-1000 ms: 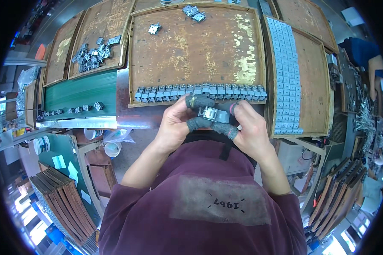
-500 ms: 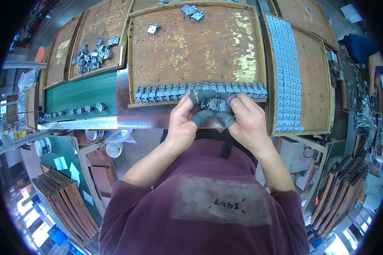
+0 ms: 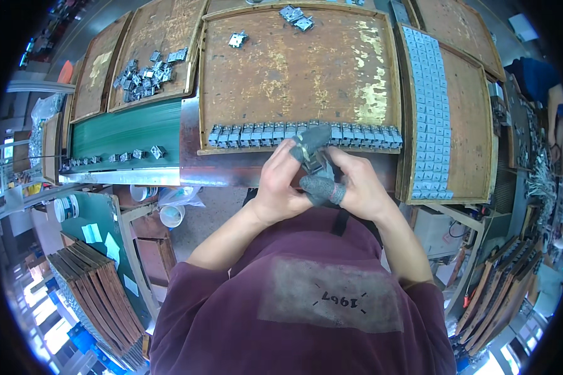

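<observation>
Close to my body, just below the near edge of a wooden tray [image 3: 288,75], I hold a small boxy metal part [image 3: 317,164], mostly hidden by my fingers. My left hand [image 3: 280,184] and my right hand [image 3: 358,180] are both closed on it, thumbs and fingertips meeting around it. Grey fabric sleeves cover those thumbs and fingertips. A tight row of similar metal parts [image 3: 250,134] stands along the tray's near edge, right behind my hands. At the tray's far side lie a few loose metal pieces [image 3: 297,19] and a single one [image 3: 238,40].
A green conveyor belt [image 3: 125,131] on the left carries several small parts. Beyond it, a tray holds a heap of metal pieces [image 3: 145,76]. On the right, a tray [image 3: 470,119] bears rows of pale parts [image 3: 428,112]. Stacked boards [image 3: 100,294] stand low at left.
The metal part has been turned and tilted between my hands, and my fingers now cover more of it. The whole view has shifted slightly, with the trays a little further right.
</observation>
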The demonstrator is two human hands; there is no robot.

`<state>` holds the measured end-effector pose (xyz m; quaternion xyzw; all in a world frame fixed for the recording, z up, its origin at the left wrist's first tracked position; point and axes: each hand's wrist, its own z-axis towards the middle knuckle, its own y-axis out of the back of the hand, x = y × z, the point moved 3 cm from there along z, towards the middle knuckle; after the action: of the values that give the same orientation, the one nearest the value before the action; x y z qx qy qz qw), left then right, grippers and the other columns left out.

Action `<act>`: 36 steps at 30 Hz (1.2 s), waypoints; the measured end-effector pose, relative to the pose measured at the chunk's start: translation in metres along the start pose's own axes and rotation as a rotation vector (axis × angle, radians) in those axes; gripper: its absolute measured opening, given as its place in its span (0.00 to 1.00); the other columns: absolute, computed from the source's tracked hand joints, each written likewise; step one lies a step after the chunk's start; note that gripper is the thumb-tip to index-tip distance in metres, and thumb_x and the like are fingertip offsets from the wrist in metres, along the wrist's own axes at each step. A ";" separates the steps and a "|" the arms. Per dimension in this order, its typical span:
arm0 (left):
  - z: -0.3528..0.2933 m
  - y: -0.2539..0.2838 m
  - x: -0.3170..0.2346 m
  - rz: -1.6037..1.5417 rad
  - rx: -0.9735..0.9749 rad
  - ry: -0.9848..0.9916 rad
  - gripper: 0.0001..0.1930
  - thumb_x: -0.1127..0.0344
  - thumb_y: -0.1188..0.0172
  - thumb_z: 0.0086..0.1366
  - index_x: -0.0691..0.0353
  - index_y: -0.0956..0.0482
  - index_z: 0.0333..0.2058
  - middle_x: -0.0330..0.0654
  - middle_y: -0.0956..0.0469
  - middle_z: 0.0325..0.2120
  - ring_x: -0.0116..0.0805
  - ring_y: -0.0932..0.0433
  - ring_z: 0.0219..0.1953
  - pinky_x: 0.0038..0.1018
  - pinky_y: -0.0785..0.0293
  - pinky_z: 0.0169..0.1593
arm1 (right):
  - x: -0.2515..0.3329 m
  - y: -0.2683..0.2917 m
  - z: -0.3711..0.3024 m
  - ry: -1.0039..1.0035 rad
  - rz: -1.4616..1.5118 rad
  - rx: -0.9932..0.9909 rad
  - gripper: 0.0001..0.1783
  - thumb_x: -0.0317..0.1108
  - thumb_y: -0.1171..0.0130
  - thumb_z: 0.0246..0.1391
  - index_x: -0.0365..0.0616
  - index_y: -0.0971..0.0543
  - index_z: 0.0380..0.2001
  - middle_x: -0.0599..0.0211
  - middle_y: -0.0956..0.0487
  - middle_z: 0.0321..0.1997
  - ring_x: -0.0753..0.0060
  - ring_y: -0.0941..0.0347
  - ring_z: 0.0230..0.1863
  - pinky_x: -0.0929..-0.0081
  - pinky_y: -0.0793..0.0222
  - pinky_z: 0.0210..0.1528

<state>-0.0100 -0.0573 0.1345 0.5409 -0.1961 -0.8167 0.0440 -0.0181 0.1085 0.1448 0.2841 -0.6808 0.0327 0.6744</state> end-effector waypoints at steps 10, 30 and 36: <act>0.004 0.007 -0.013 0.008 0.020 -0.098 0.34 0.65 0.27 0.46 0.67 0.23 0.54 0.53 0.21 0.51 0.47 0.18 0.47 0.35 0.22 0.51 | 0.008 0.000 -0.002 0.077 0.171 -0.059 0.17 0.39 0.29 0.42 0.36 0.19 0.30 0.56 0.20 0.28 0.70 0.21 0.29 0.71 0.27 0.33; -0.003 0.154 0.098 0.454 -0.038 0.454 0.15 0.78 0.39 0.55 0.67 0.24 0.43 0.43 0.28 0.35 0.33 0.27 0.33 0.29 0.28 0.37 | -0.104 0.126 -0.111 -0.266 -0.009 -0.766 0.11 0.31 0.40 0.63 0.36 0.20 0.44 0.73 0.21 0.36 0.81 0.28 0.37 0.80 0.31 0.42; -0.018 0.192 0.164 0.353 0.300 0.593 0.25 0.88 0.55 0.47 0.69 0.25 0.46 0.39 0.25 0.32 0.33 0.26 0.35 0.26 0.28 0.43 | -0.165 0.199 -0.196 -0.535 -0.554 -1.058 0.14 0.37 0.40 0.60 0.37 0.19 0.43 0.57 0.16 0.37 0.66 0.21 0.37 0.71 0.28 0.43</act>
<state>-0.0878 -0.2847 0.0573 0.7121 -0.3825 -0.5669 0.1590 0.0607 0.4154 0.0747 0.0771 -0.6508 -0.5537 0.5137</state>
